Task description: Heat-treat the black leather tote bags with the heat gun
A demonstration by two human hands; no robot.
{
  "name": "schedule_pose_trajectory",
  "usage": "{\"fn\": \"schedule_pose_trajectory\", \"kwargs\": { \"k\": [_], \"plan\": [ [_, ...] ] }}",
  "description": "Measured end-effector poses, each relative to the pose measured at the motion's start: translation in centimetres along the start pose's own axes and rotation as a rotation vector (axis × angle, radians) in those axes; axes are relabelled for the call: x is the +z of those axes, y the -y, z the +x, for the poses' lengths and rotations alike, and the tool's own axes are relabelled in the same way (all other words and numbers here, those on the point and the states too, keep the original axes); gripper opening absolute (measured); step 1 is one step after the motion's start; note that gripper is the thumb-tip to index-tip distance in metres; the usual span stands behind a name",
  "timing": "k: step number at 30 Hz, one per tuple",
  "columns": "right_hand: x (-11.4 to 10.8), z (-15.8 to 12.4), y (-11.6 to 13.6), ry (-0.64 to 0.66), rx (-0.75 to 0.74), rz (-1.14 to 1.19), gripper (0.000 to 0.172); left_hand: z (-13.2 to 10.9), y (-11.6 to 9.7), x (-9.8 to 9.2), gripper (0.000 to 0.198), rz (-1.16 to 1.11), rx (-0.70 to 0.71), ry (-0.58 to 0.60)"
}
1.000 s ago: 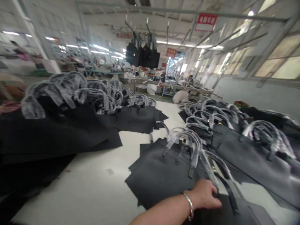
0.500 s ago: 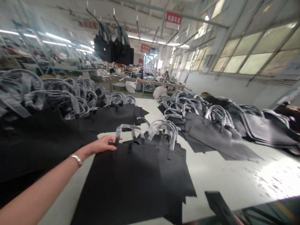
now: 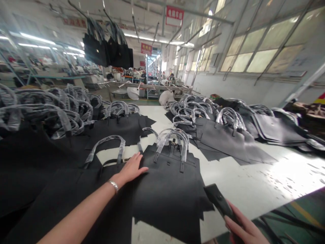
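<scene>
**Edges and distance hide the details**

The right hand [image 3: 243, 228] runs off the bottom edge, its fingers covering one end of a dark flat piece [image 3: 218, 200], so that piece's full shape cannot be seen. Beside the left hand [image 3: 132, 169], the black bags [image 3: 38, 169] merge into one dark mass running off the left edge, their number impossible to tell. The far workers [image 3: 135, 73] are too small to make out, and a brown heap [image 3: 307, 110] is cut off at the right edge.

the leather bags [image 3: 165, 193] were black, and the handles [image 3: 172, 142] had clear plastic wrap. the flat piece [image 3: 218, 200] in the right hand [image 3: 241, 227] was black too. the desk [image 3: 236, 183] was white with dark spots, the floor [image 3: 286, 222] green with a yellow line [image 3: 303, 210], the sign [image 3: 174, 16] red.
</scene>
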State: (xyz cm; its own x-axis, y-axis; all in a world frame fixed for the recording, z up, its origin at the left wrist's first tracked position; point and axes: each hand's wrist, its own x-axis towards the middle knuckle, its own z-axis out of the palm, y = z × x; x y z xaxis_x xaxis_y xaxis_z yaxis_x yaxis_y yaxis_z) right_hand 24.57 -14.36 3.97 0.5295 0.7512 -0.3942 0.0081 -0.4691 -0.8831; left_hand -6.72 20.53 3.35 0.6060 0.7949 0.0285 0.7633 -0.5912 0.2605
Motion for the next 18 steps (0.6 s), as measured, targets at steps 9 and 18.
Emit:
{"fn": "schedule_pose_trajectory", "kwargs": {
  "k": [9, 18],
  "plan": [
    [1.9, 3.9, 5.5, 0.159, 0.012, -0.074, 0.06, -2.0, -8.3, 4.4, 0.092, 0.187, -0.051, -0.084],
    [2.6, 8.0, 10.5, 0.155, 0.098, -0.102, 0.024, -5.1, -10.1, 6.9, 0.081, 0.063, -0.088, -0.104]
  ]
}}
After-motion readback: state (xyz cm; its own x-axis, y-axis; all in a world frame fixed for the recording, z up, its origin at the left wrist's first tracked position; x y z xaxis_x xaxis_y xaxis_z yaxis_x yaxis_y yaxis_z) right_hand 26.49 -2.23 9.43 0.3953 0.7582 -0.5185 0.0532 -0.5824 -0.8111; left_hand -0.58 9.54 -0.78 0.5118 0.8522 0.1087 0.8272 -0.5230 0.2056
